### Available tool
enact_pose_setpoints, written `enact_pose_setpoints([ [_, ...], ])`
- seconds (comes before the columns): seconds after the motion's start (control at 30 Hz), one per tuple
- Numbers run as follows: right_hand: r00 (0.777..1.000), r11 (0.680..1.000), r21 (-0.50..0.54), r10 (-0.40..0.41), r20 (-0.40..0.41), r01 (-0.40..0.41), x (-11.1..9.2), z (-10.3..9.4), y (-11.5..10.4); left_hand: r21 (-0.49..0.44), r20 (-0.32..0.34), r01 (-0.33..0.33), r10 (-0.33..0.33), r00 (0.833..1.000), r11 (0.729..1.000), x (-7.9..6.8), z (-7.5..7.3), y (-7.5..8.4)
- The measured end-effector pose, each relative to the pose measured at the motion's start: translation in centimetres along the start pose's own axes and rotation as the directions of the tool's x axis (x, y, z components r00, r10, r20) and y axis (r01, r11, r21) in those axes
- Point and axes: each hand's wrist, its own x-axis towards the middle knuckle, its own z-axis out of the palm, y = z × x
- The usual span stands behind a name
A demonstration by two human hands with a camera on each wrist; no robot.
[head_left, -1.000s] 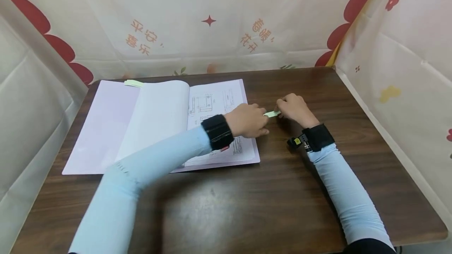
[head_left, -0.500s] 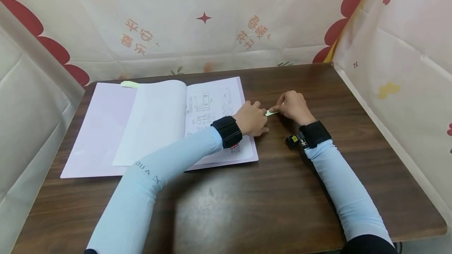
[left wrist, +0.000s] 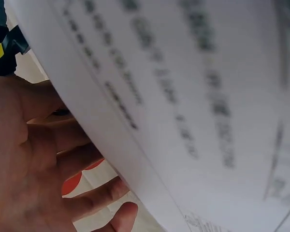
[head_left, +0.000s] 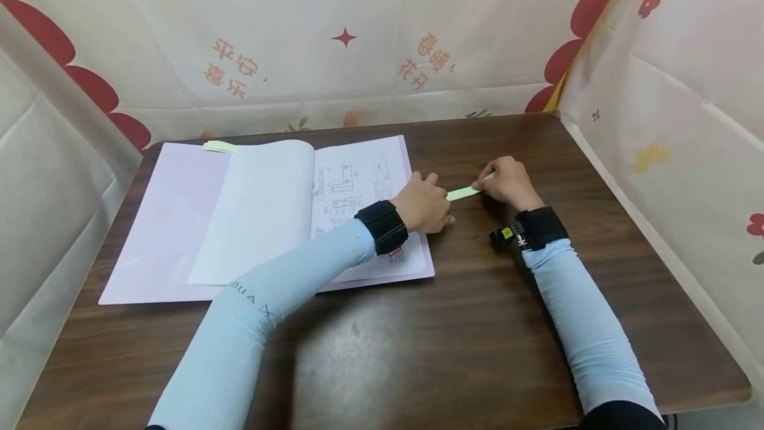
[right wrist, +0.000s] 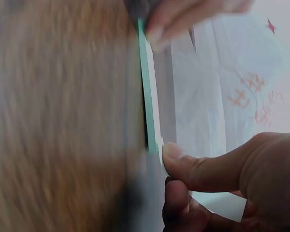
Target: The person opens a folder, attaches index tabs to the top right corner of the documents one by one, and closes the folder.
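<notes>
Green strip [head_left: 463, 193] spans the gap between the person's two hands, just off the right edge of the open folder [head_left: 161, 217], above or on the wooden tabletop [head_left: 477, 324] (contact with the wood can't be told). Its long axis runs roughly left to right, rising slightly toward the right end. Right hand [head_left: 507, 181] has that right end: thumb and forefinger narrow, pinching the strip, which extends leftward from them. Left hand [head_left: 425, 206] is at the opposite end, reaching past the right edge of the printed page [head_left: 340, 184]; from its fingers the strip leads rightward. Whether those fingers pinch the strip or only touch it, cannot tell (page covers part of them in the left wrist view). Neither hand is clearly nearer, each being at one end; the strip is the link between them. Another green strip, the upper tab [head_left: 219, 146], sits at the top left corner of the turned blank page [head_left: 268, 211], well apart from both hands. Right wrist view is blurred on the tabletop side.
</notes>
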Motion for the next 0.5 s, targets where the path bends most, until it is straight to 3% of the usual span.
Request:
enact_pose_setpoints([
  [0.27, 0.999, 0.999, 0.054, -0.001, -0.034, 0.003, -0.3, -1.9, 0.9, -0.018, 0.003, 0.005, -0.005, 1.0, 1.0, 0.0, -0.1, 0.3],
  [0.5, 0.999, 0.999, 0.024, -0.022, -0.033, 0.022, -0.1, -1.9, 1.2, -0.023, 0.0, -0.013, 0.013, 1.0, 1.0, -0.2, -0.2, 0.3],
])
